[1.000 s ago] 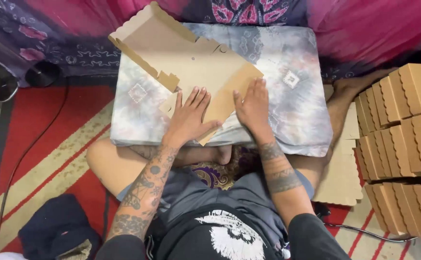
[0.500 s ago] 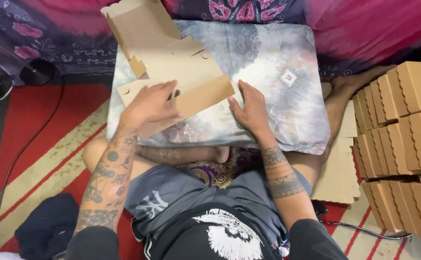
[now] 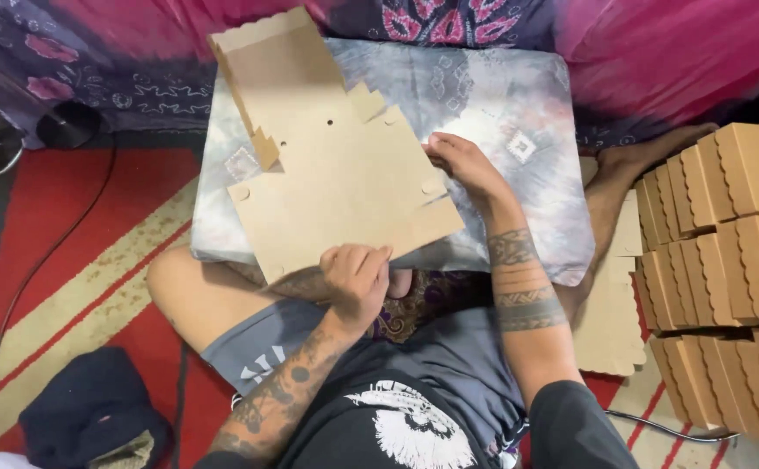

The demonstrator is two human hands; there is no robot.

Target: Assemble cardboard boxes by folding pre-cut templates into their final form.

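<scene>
— Hands first: what were they doing?

— Left hand [image 3: 357, 278] was closed on the near edge of the cardboard blank [image 3: 344, 187], fingers curled over it at lower centre of the frame. Right hand [image 3: 462, 165] lay flat with its fingers loose, pressing the blank's right edge and gripping nothing.

— Where did the blank lie?

— On the cushion [image 3: 518, 113] across the person's lap, mid-frame, with one scalloped flap [image 3: 262, 61] standing up at the upper left.

— Which way did it run?

— Its long axis went on a diagonal, from the raised flap at upper left down to the near corner at lower right. The flat panel faced up.

— What could have gone wrong?

— The cushion looked soft, so a hard press could have bent the panel off its crease. The near edge also hung past the cushion, and with only one hand holding it, I judged the blank could slide or twist. The small tabs [image 3: 366, 100] might have torn if forced.

— Anything nearby?

— Stacked boxes [image 3: 727, 252] at the right, well apart.
</scene>
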